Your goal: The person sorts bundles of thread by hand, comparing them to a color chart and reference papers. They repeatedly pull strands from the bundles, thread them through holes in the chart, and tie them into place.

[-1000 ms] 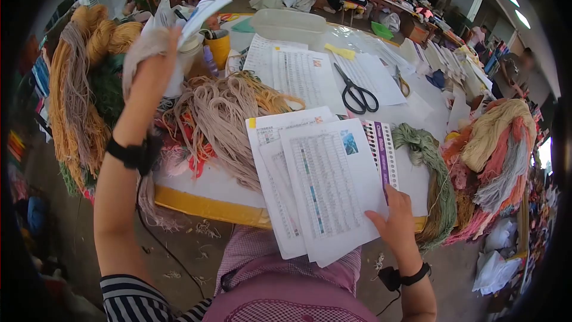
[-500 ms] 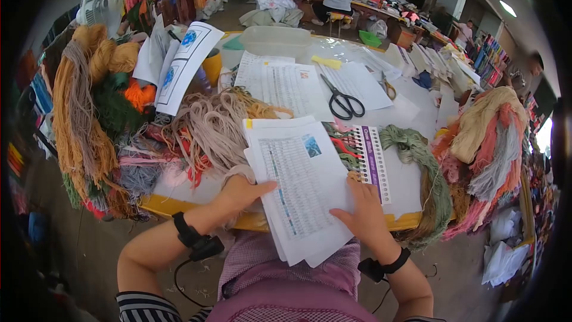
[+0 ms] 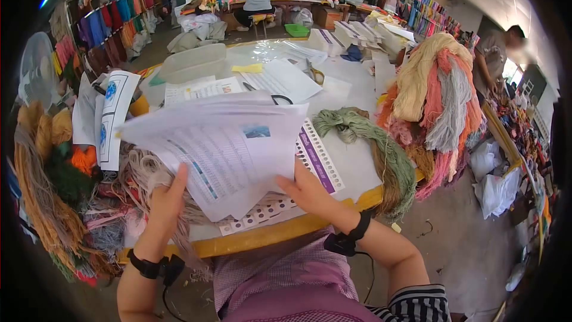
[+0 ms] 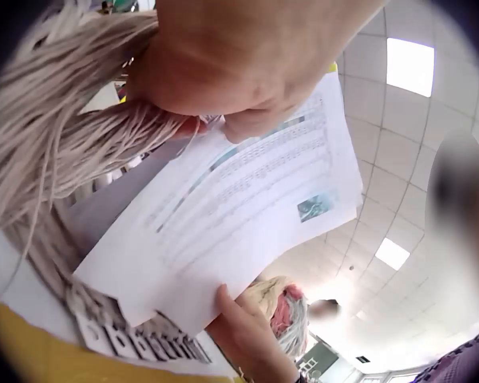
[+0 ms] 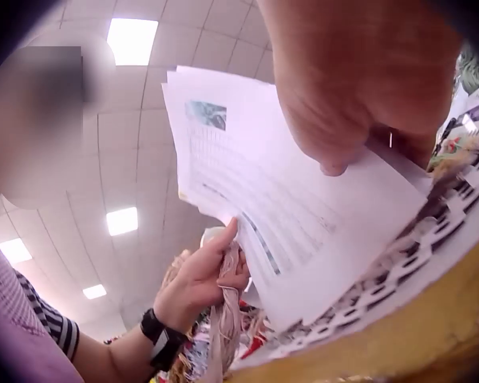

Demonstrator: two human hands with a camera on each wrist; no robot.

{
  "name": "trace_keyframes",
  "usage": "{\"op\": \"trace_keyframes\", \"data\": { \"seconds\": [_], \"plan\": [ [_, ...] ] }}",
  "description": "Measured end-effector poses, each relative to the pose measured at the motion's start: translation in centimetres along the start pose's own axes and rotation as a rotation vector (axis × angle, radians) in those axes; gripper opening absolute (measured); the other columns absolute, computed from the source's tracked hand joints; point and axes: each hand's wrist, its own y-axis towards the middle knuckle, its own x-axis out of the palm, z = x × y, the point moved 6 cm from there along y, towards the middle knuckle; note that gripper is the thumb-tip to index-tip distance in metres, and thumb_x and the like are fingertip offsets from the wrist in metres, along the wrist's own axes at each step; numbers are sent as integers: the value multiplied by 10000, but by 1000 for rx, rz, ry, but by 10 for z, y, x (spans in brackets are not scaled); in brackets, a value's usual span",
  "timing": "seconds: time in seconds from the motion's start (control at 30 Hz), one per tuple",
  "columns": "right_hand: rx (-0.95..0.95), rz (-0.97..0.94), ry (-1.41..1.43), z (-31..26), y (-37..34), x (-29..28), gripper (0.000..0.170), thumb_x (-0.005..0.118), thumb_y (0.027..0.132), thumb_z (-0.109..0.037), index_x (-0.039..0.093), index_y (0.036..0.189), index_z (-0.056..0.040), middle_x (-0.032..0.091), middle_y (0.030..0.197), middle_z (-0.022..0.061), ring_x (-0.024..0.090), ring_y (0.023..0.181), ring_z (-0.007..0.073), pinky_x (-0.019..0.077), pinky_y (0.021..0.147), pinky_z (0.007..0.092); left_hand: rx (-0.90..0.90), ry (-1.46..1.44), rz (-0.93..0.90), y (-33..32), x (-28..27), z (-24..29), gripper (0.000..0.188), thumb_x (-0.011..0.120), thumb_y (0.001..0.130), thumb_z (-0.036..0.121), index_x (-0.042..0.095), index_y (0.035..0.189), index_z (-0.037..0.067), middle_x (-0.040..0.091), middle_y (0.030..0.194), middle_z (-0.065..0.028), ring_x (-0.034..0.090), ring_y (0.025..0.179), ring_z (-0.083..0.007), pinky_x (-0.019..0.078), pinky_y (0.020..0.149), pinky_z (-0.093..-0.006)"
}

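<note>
Both hands hold a stack of printed sheets [image 3: 220,155], tilted up over the table's front edge; the top sheet bears a chart and a small blue picture. My left hand [image 3: 167,203] grips the left edge, thumb on the top sheet. A beige-grey yarn hank [image 5: 223,331] also hangs from its fingers in the right wrist view. At the right edge, my right hand [image 3: 310,188] pinches the sheets, thumb in front. Under and beside the stack lies a punched card [image 3: 320,161] with a purple stripe, partly hidden. More beige-grey yarn [image 4: 72,104] lies by the left hand.
A green hank [image 3: 381,149] and a heap of cream, pink and grey yarn [image 3: 432,83] lie on the right. Orange-brown yarn [image 3: 44,185] hangs at the left beside a folded sheet [image 3: 116,119]. Behind are a plastic tray [image 3: 193,64] and scissors [image 3: 314,73], partly covered.
My left hand came from the folded sheet at the upper left down to the stack's left edge. Both hands then raised and tilted the stack, now covering the black scissors. The head view has turned right.
</note>
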Motion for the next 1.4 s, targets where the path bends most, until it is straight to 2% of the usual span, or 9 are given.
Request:
{"op": "trace_keyframes", "data": {
  "seconds": [0.07,0.1,0.33,0.63,0.8,0.93,1.03,1.13,1.4],
  "plan": [
    [-38,6,74,6,0,5,427,567,934,-142,405,1297,14,576,1116,211,590,984,361,469,866,366,-91,-17,-15,2,5,-17,281,654,918,322,589,997,60,502,674,39,363,412,-41,248,364,-212],
    [14,-50,47,12,2,5,517,597,930,-112,358,1375,-3,572,1200,143,578,1073,191,469,893,322,-152,-5,0,3,5,-22,230,636,930,265,590,1015,56,524,682,39,376,409,-34,259,360,-205],
    [512,-49,1110,-3,11,3,575,650,900,-144,367,1396,-74,546,1285,98,576,1140,204,521,896,348,42,-286,-31,18,6,6,299,573,953,170,538,1224,48,627,825,4,418,445,-24,275,354,-202],
    [431,148,1101,41,32,-39,517,610,893,-34,404,1367,-34,551,1281,112,569,1154,237,508,947,379,-26,-160,-91,13,27,10,424,458,1012,284,449,1364,48,656,1143,-138,706,810,-187,298,361,-161],
    [490,418,1068,81,44,-120,309,577,907,-22,547,1210,34,598,1197,142,609,1070,231,528,904,349,-59,-132,-48,8,-17,0,401,501,992,331,520,1300,75,670,1087,-101,696,704,-150,288,363,-164],
    [273,194,-1009,84,52,-207,175,608,911,-149,639,897,23,659,855,188,643,811,333,508,720,393,-137,-115,158,13,-80,-37,437,506,973,400,523,1329,146,613,1009,-22,563,554,-67,396,375,-215],
    [44,567,-896,166,61,-262,188,641,884,-170,630,791,-7,634,765,186,613,764,377,468,633,416,-112,-175,67,-15,-70,12,378,557,981,259,581,1265,10,626,840,-40,456,578,-69,402,533,-220],
    [375,1019,931,151,75,-263,295,601,911,-81,531,1195,-43,623,1118,128,642,975,293,574,783,400,-104,-203,16,-9,-93,-3,381,523,999,253,563,1282,1,658,940,-64,429,550,-66,378,495,-227],
    [329,790,887,194,115,-274,515,644,892,-149,379,1304,14,521,1255,171,601,1020,319,583,756,454,-197,-192,94,-26,-72,3,224,559,982,214,626,845,49,544,634,-4,390,473,-68,347,476,-233]
  ]
}}
